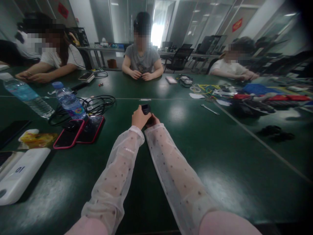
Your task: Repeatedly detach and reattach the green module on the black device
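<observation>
A small black object (146,108) is held over the dark green table (190,156), near the middle of the view. My left hand (140,118) is closed round its left side, the thumb across the near face. Close against it, my right hand (153,120) has its fingers wrapped round the lower right part of the same object; most of those fingers are hidden behind my left hand and the sleeve. Sheer white dotted sleeves cover both forearms.
At left are two water bottles (70,101), coiled black cables (102,102), red-edged phones (90,129) and a white device (23,176). A wrench (209,109), tangled cables and a blue cloth (259,88) lie right. People sit across the table.
</observation>
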Demonstrator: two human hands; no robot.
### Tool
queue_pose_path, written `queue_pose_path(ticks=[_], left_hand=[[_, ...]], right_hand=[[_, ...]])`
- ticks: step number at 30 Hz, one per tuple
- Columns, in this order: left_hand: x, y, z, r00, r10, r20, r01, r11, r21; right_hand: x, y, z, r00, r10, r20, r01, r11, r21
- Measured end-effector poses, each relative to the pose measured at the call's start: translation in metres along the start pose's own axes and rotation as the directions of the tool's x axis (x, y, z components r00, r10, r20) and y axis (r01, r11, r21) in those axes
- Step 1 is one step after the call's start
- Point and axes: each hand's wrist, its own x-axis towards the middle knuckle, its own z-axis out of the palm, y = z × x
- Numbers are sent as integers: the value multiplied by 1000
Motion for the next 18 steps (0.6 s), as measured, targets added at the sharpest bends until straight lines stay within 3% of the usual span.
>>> queue_pose_path(ticks=[3, 5, 7, 9, 11, 15, 18], left_hand=[[10, 3, -10, 999, -28, -25, 26, 995, -97], [18, 4, -19, 994, -111, 11, 111, 967, -228], [22, 4, -31, 968, -226, 105, 249, 875, -416], [24, 1, -41, 920, -318, 229, 391, 725, -567], [23, -5, -48, 870, -366, 331, 492, 602, -629], [19, -23, -49, 829, -371, 418, 555, 457, -696], [19, -36, -45, 805, -411, 429, 584, 421, -694]], right_hand=[[4, 0, 1, 999, -39, -22, 41, 993, 112], [7, -1, 1, 999, -25, -36, 31, 986, 161], [9, -2, -1, 1000, -3, -22, 7, 981, 193], [10, -3, -4, 1000, -4, 19, -1, 977, 214], [10, -4, -6, 998, -19, 56, 6, 975, 223], [7, -4, -6, 997, -29, 67, 14, 977, 215], [6, -4, -4, 998, -19, 67, 5, 979, 202]])
